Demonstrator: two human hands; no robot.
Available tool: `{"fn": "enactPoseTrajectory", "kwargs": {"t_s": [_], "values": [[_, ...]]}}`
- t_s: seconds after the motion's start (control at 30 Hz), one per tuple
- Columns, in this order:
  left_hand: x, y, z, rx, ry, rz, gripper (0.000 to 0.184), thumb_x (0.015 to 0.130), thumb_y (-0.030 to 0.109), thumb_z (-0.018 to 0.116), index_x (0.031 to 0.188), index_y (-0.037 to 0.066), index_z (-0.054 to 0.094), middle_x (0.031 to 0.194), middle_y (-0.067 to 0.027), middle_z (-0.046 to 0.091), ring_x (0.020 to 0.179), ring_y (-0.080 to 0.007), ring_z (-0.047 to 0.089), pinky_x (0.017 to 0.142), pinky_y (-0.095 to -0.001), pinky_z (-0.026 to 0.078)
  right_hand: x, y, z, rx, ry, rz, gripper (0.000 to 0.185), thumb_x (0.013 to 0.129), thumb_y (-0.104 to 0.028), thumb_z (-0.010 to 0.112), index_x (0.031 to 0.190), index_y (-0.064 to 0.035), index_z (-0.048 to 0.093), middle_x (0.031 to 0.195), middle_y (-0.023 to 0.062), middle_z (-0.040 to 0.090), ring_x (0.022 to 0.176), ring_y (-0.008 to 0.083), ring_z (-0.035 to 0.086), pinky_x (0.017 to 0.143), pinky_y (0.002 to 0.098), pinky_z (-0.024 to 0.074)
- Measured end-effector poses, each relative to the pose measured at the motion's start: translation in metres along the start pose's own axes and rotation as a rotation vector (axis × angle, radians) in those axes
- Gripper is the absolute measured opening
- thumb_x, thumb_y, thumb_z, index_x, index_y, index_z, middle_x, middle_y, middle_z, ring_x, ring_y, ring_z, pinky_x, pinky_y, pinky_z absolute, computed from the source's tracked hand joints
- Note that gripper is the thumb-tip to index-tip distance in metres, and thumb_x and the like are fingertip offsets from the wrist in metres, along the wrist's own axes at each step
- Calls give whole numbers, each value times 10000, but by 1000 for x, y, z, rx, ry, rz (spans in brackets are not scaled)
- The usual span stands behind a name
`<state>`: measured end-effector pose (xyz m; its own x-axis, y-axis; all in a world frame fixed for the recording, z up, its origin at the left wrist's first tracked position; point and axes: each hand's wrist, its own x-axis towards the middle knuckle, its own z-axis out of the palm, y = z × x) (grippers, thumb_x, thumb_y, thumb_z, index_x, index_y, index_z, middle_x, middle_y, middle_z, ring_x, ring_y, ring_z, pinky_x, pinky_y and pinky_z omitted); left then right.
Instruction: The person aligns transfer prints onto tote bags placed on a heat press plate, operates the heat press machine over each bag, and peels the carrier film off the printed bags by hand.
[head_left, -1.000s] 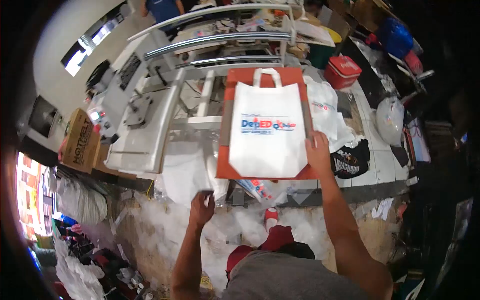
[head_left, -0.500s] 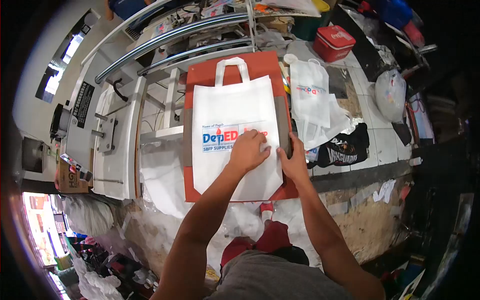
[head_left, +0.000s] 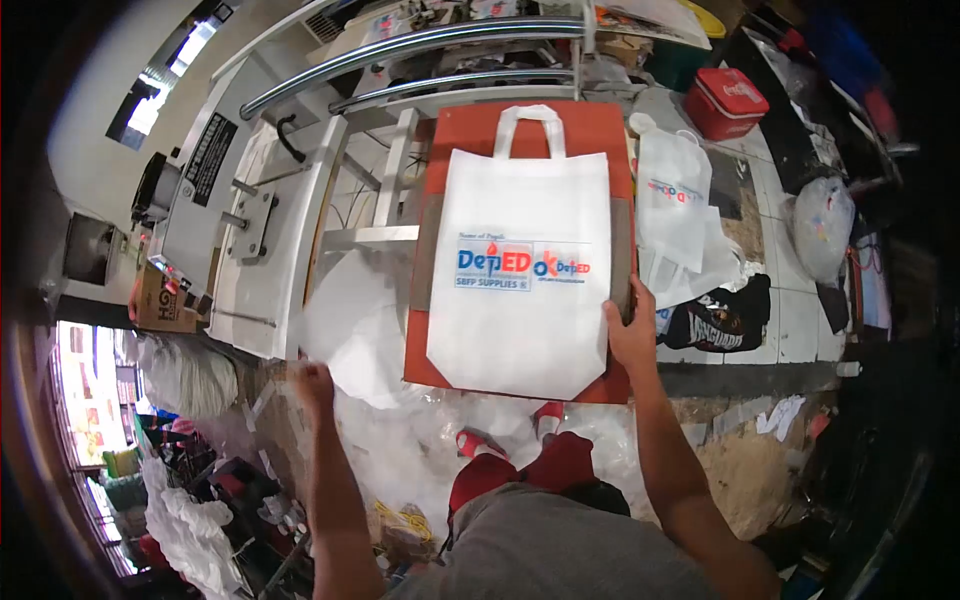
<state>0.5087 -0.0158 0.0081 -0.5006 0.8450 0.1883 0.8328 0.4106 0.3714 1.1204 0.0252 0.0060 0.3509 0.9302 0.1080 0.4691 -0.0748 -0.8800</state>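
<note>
A white tote bag (head_left: 515,345) lies flat on a reddish-brown board (head_left: 470,130), its handle pointing away from me. Blue and red "DepED" lettering (head_left: 493,262) is printed across it. My right hand (head_left: 635,335) rests at the right edge of the bag and board, thumb and fingers apart. Off the board to the left, my left hand (head_left: 312,390) is closed and slightly blurred, beside the front corner of a white machine (head_left: 265,330). What its fingers hold, if anything, cannot be made out.
Metal rails (head_left: 420,45) cross behind the board. Right of it lie another printed white bag (head_left: 675,190), a black printed cloth or bag (head_left: 722,318) and a red cooler box (head_left: 727,103). Translucent white sheeting (head_left: 365,350) lies lower left. A cardboard box (head_left: 165,302) stands far left.
My left hand has swung from the bag's print to the left, off the board, uncovering the lettering. My right hand stays by the right edge. The whole view has shifted.
</note>
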Motion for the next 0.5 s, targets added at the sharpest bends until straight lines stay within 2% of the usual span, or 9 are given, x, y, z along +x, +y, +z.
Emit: {"fn": "enactPoseTrajectory", "kwargs": {"t_s": [0.07, 0.1, 0.13, 0.17, 0.27, 0.4, 0.43, 0.47, 0.5], "values": [[-91, -65, 30, 165, -131, -214, 266, 869, 277, 627, 911, 16, 656, 885, -216, 696, 833, -410, 672, 738, -498, 522, 0, -2, -1, -54, -3, 5, 650, 862, -187, 724, 1404, 11, 425, 1378, 252, 470, 1276, 370, 481, 1078, 437, 394], [-143, -71, 32, 139, -218, -89, 269, 868, 286, 628, 898, 21, 667, 887, -220, 699, 851, -424, 667, 762, -509, 524, 0, -12, -2, -6, -2, 82, 634, 869, -233, 730, 1411, -42, 461, 1357, 205, 515, 1189, 343, 553, 1007, 419, 456], [-186, -88, 51, 192, -508, -264, 329, 863, 351, 617, 917, 34, 687, 910, -201, 703, 937, -418, 657, 822, -514, 513, 2, -20, -6, -12, -8, 76, 634, 869, -233, 730, 1411, -42, 461, 1357, 205, 515, 1189, 343, 553, 1007, 419, 456], [-222, -105, 62, 319, -809, 131, 354, 871, 389, 597, 925, 56, 707, 919, -185, 713, 953, -403, 662, 839, -518, 508, 5, -24, -12, -71, -23, 100, 591, 869, -205, 722, 1378, -23, 483, 1349, 202, 513, 1214, 336, 538, 1025, 410, 452], [-279, -84, 62, 227, -1407, 31, 492, 898, 511, 560, 899, 47, 723, 900, -180, 713, 884, -356, 684, 848, -511, 504, 1, -29, -17, -117, 27, 105, 483, 872, -178, 711, 1293, -8, 548, 1309, 174, 541, 1182, 303, 553, 979, 392, 476], [-236, -97, 44, -81, -1031, 128, 460, 915, 463, 615, 918, 9, 694, 888, -172, 709, 837, -319, 683, 804, -456, 523, -11, -46, -17, -255, 176, -71, 376, 874, -164, 702, 1205, -18, 598, 1190, 137, 612, 1033, 259, 601, 807, 348, 485], [-191, -74, 13, -135, -1014, -23, 345, 948, 362, 589, 1028, 41, 690, 1040, -202, 695, 978, -388, 659, 847, -445, 528, -17, -62, -15, -240, 191, -72, 356, 874, -159, 698, 1187, -18, 605, 1175, 140, 618, 1029, 259, 605, 810, 345, 484], [-158, -121, 28, 183, -896, 459, 332, 962, 334, 582, 1042, 26, 677, 1066, -207, 689, 975, -377, 665, 839, -424, 529, -22, -74, -11, -222, 209, -76, 336, 875, -155, 694, 1170, -18, 613, 1160, 143, 623, 1025, 258, 609, 814, 341, 483], [-117, -105, -10, -87, -672, 356, 301, 975, 295, 563, 1054, 25, 672, 1057, -220, 687, 980, -386, 663, 824, -413, 526, -30, -81, -5, -205, 218, -76, 327, 876, -156, 687, 1158, -6, 618, 1152, 157, 628, 1026, 266, 617, 848, 362, 489]]}}
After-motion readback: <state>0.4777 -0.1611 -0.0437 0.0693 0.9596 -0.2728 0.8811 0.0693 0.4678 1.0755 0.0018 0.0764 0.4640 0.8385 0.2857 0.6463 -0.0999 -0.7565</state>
